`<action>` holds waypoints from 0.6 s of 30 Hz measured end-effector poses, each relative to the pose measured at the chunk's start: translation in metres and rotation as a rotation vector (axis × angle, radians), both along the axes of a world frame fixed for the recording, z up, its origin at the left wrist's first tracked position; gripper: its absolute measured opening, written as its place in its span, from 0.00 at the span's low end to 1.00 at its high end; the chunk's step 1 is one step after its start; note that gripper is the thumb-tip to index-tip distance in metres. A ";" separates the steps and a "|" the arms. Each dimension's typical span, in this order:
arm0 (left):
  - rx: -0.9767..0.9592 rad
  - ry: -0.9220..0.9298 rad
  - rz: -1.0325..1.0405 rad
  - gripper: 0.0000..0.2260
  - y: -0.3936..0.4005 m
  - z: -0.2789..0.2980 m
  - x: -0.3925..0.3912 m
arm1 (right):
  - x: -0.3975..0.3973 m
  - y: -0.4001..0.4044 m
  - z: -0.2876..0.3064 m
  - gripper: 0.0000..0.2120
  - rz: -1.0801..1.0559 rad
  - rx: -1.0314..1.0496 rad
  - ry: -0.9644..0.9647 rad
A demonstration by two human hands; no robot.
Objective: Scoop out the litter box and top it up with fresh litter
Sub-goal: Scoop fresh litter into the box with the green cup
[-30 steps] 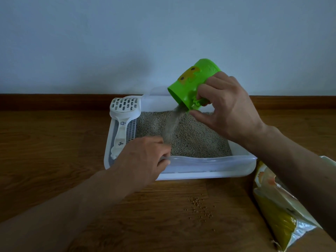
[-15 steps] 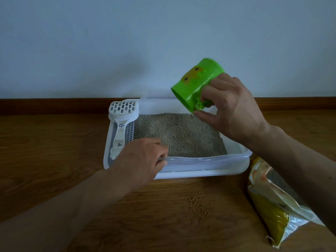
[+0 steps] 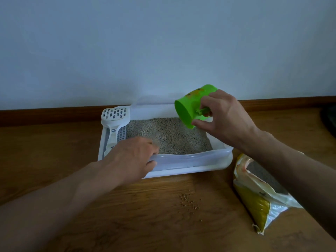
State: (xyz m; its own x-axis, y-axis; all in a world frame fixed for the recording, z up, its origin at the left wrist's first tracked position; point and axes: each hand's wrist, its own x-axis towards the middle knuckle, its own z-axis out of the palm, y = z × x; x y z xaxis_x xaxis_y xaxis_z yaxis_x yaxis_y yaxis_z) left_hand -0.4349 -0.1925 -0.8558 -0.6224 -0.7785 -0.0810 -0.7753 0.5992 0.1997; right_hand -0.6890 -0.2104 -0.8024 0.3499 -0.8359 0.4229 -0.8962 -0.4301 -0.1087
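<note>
A white litter box [image 3: 190, 161] sits on the wooden floor against the wall, filled with grey litter [image 3: 171, 135]. My right hand [image 3: 225, 119] holds a green cup [image 3: 190, 106] by its handle, tipped on its side over the box's right part, mouth facing left and down, nothing pouring. My left hand [image 3: 131, 157] grips the box's near rim at the left, fingers curled over the edge. A white slotted scoop [image 3: 114, 120] lies along the box's left side. An open yellow and white litter bag [image 3: 258, 195] lies on the floor right of the box.
Several spilled litter grains [image 3: 187, 202] lie on the wooden floor [image 3: 54, 151] in front of the box. A brown skirting board [image 3: 45, 115] runs along the pale wall behind. A dark object [image 3: 330, 119] shows at the far right edge.
A second ago litter streamed from the cup into the box; the stream has stopped. The cup has swung right and lower over the box. My left hand stays on the rim.
</note>
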 end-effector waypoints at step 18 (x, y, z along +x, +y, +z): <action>-0.041 0.204 -0.467 0.25 0.027 0.023 -0.170 | -0.161 0.152 0.039 0.20 -0.761 0.238 -0.346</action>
State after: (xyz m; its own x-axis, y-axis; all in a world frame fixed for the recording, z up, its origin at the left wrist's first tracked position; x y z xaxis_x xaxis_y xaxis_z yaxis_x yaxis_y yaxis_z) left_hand -0.6051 -0.1652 -0.8324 -0.9047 -0.4133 0.1035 -0.3703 0.8830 0.2885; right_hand -0.8502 -0.0587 -0.7638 -0.4558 -0.8703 0.1867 -0.8311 0.3411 -0.4392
